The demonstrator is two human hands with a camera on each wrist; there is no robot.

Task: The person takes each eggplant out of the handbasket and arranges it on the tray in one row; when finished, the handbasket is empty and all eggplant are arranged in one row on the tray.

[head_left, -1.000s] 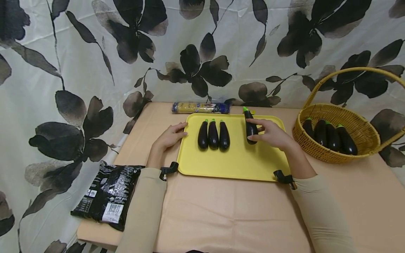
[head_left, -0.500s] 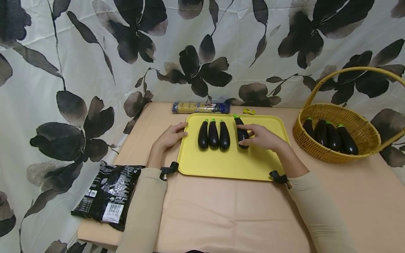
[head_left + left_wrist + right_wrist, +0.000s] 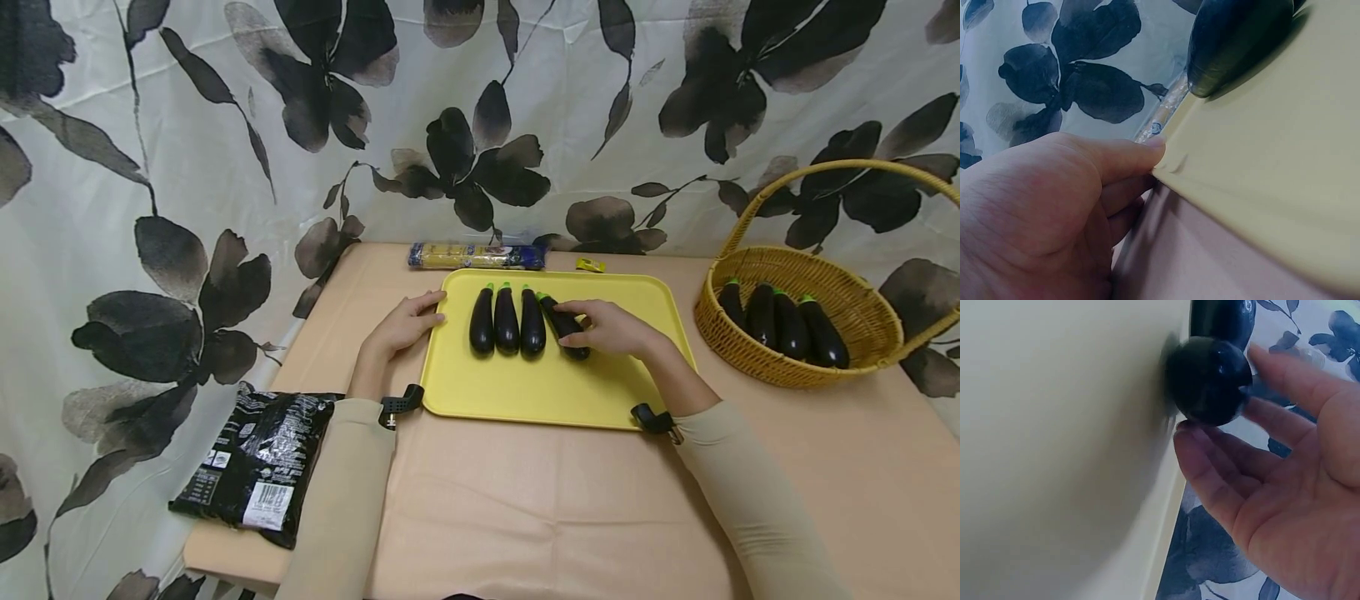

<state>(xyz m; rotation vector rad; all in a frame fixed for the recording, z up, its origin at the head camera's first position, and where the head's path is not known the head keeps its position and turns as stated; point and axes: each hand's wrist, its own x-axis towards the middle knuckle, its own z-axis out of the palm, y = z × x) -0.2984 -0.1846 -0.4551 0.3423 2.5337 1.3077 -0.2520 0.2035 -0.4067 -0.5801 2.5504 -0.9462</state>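
A yellow tray [image 3: 487, 392] carries three dark eggplants side by side, among them a middle eggplant [image 3: 506, 321], with green stem ends pointing away. My left hand [image 3: 401, 327] pinches the tray's left rim; in the left wrist view its thumb [image 3: 1129, 156] lies on the edge with the other fingers below. Just right of the row, my right hand [image 3: 611, 327] holds a fourth eggplant [image 3: 558, 321], slanted, its stem end close to the third. In the right wrist view the rounded end of that eggplant [image 3: 1210, 381] sits between thumb and fingers.
A wicker basket [image 3: 795, 375] with several eggplants stands right of the tray. Behind the tray lie a long yellow-and-blue packet [image 3: 476, 256] and a small yellow wrapper [image 3: 590, 265]. A black plastic bag [image 3: 258, 458] lies at the table's left edge, before a floral cloth [image 3: 570, 108].
My right hand has moved left across the tray with the eggplant, which now slants toward the row of three. The left hand has stayed at the tray's rim.
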